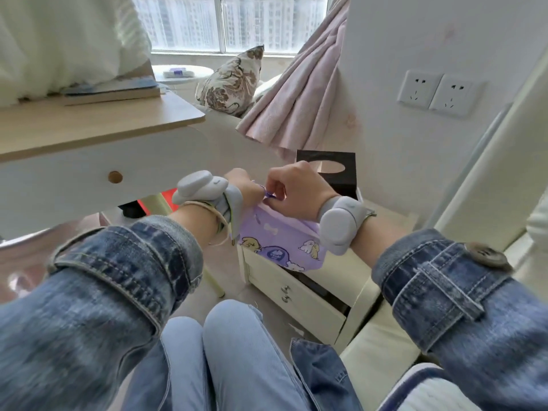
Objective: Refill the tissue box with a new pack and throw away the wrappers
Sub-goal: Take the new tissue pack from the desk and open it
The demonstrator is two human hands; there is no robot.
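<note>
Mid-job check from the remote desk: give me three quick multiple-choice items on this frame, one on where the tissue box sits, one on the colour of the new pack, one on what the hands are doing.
1. Where is the black tissue box?
A. on the wooden desk
B. on the cream nightstand, behind the hands
C. on the floor

2. What colour is the tissue pack?
A. purple with cartoon animals
B. plain green
C. red striped

3. What are the hands doing?
A. both empty
B. only one holds the pack
C. left hand and right hand both pinch the pack's top edge

Answers: 1 B, the box stands on the nightstand top by the wall; 2 A, a purple printed wrapper; 3 C, both hands' fingers close on the top edge.
</note>
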